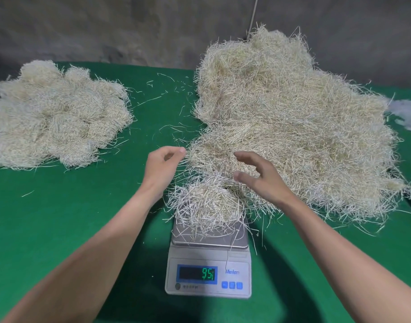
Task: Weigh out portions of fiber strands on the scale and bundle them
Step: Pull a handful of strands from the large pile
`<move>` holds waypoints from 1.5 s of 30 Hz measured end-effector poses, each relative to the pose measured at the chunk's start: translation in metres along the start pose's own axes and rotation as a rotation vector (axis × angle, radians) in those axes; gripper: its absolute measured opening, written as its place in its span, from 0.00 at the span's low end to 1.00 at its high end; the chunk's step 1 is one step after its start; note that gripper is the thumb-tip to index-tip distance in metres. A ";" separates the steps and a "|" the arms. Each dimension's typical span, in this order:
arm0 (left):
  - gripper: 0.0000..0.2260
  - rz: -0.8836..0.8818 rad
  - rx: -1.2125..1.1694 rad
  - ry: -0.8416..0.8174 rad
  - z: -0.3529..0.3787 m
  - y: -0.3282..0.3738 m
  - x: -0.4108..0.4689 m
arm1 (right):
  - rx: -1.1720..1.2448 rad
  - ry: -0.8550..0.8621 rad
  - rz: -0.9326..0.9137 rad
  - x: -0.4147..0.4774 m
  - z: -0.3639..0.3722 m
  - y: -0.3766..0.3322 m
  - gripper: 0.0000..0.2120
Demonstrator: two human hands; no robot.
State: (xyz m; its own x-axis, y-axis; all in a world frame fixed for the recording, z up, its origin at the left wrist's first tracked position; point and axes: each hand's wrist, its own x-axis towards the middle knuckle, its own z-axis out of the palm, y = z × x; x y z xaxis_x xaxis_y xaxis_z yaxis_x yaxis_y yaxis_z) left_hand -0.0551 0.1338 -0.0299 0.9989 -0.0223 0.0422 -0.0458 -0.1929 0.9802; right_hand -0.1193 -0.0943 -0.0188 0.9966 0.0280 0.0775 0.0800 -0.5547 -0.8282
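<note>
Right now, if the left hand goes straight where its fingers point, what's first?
The left hand would meet the big fiber pile first; its fingertips look to be at the fringe, depth unclear.

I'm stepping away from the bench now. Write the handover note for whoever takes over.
Left hand: fingers curled at the edge of the big loose pile; unclear if it pinches strands.
Right hand: open, spread over the far side of the portion.
That portion sits on the scale, display reading 951.
A clumped heap lies far left, likely earlier portions.
Left to do: adjust this portion to weight, bundle it, carry on with the pile.
</note>
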 end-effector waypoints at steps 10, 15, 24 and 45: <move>0.03 -0.023 -0.008 -0.009 0.004 0.003 -0.001 | 0.024 -0.001 0.003 -0.001 -0.005 0.003 0.19; 0.05 -0.044 -0.005 -0.035 0.006 0.005 0.000 | 0.017 -0.010 0.013 0.000 -0.005 0.005 0.18; 0.03 -0.063 0.003 -0.057 0.008 0.002 -0.001 | -0.042 -0.172 0.034 0.005 0.003 0.003 0.23; 0.29 -0.436 0.170 -0.179 -0.006 -0.064 -0.007 | -0.719 -0.287 -0.017 -0.021 0.093 0.039 0.41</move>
State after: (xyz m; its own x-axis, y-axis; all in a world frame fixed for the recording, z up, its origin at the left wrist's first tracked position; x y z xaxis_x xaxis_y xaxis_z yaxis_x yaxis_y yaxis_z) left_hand -0.0588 0.1521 -0.0921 0.9080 -0.0689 -0.4132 0.3593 -0.3790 0.8528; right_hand -0.1355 -0.0394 -0.1044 0.9694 0.2011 -0.1409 0.1604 -0.9531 -0.2568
